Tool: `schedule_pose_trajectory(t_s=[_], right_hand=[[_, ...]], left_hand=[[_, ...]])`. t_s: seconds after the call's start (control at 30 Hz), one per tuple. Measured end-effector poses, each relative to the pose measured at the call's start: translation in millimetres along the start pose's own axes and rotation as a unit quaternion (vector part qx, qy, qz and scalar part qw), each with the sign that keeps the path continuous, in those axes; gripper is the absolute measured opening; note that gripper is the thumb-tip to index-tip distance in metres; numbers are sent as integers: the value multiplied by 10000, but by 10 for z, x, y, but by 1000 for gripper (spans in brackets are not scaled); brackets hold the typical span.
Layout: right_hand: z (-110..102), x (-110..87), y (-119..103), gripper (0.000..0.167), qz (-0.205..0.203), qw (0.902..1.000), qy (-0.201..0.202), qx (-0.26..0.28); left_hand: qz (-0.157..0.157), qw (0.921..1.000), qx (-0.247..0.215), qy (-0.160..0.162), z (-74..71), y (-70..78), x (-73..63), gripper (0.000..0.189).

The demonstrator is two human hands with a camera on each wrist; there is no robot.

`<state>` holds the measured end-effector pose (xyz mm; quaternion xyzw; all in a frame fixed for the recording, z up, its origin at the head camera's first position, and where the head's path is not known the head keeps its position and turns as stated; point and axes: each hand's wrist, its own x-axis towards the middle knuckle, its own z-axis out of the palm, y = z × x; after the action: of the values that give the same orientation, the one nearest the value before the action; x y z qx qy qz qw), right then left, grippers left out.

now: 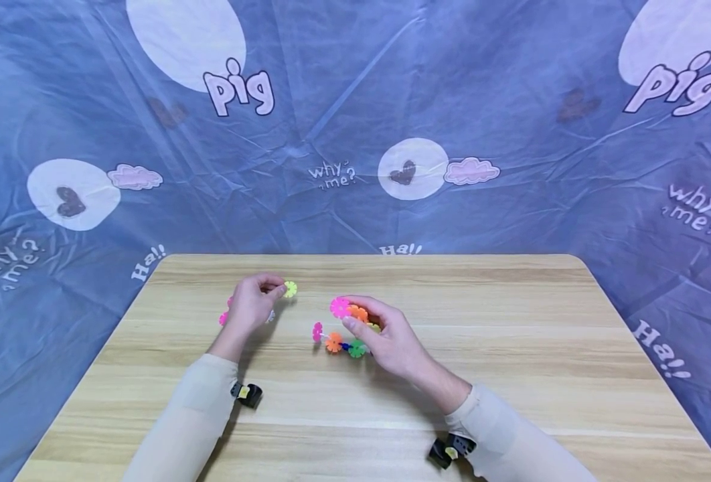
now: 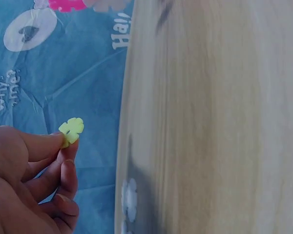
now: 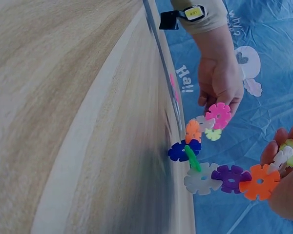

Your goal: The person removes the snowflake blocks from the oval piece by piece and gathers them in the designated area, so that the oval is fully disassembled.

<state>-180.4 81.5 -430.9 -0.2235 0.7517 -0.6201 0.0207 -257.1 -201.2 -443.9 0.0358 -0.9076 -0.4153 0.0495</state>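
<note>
Between thumb and fingertips, my left hand (image 1: 253,302) pinches one yellow flower-shaped interlocking disc (image 1: 290,289), raised over the table; the left wrist view shows this yellow disc (image 2: 72,130) up close. My right hand (image 1: 394,338) grips one end of a chain of linked discs, with a pink disc (image 1: 340,307) and an orange disc by its thumb. The chain hangs in a loop with an orange disc (image 1: 334,342), a green disc (image 1: 357,348) and, in the right wrist view, a purple disc (image 3: 231,178). A pink disc (image 3: 219,115) is at its free end. The two hands are apart.
Loose pink discs (image 1: 223,319) lie left of the left hand, partly hidden by it. A whitish disc (image 1: 270,316) lies beside that hand. The wooden table (image 1: 530,335) meets a blue printed cloth (image 1: 343,221) at its back edge.
</note>
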Motion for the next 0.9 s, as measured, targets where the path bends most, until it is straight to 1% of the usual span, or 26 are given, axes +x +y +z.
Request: schedule_pose_trajectory(t_s=[0.13,0.37,0.53,0.67,0.9], right_hand=[[4,-1,-5,38,18,10000,-25,12],[8,2,-2,37,-35,10000,-13,23],[7,0,-10,38,-14,10000,-8,22],[4,-6,-19,38,17,10000,-14,15],[15,-10,-28,39,27,10000,-23,-12]], left_hand=[[-135,9997,-47,-173,27,-48,47,17],[-228,9984,293,-435,58,-79,109,10],[-361,9967,407,-600,93,-101,156,10],[-410,9955,590,-619,105,-125,194,11],[-329,9945,791,-606,103,-156,228,11]])
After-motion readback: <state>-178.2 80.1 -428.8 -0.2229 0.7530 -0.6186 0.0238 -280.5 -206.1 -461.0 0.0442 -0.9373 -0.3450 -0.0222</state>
